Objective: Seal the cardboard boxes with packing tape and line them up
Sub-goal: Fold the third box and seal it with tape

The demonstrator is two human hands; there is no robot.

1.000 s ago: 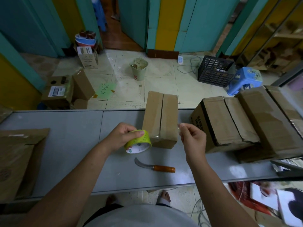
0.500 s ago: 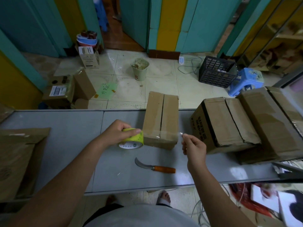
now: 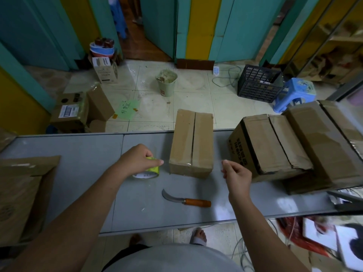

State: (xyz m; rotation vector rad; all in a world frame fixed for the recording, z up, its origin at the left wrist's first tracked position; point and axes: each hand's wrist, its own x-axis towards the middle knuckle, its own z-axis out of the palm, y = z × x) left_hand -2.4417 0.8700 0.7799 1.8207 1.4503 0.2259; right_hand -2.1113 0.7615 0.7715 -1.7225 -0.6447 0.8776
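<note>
Quick read on where things sit. The left hand [image 3: 137, 162] has its fingers wrapped over the top of a yellow-green roll of packing tape [image 3: 150, 170], which is down on the grey metal bench [image 3: 78, 154] just left of the small brown cardboard box [image 3: 191, 142]. The right hand [image 3: 236, 173] is just off the box's near right corner, thumb and forefinger pinched and the other fingers curled. I'd guess it's pinching the loose end of the tape [image 3: 221, 161], but the strip is clear and barely shows, so don't quote me.

The key bit is that the box sits between the two hands and slightly beyond them. Its long axis points straight away from the person, and the open flap seam runs along that axis. A strip stretched hand to hand would run across the near end of the box, at right angles to the seam. So to my eye the strip either goes over that near edge or has to be turned to follow the seam.

Neither hand is clearly nearer.

A curved knife with an orange wooden handle [image 3: 186, 200] lies on the bench closer in, roughly between the wrists. Two bigger brown cardboard boxes [image 3: 275, 146] sit off to the right.
</note>
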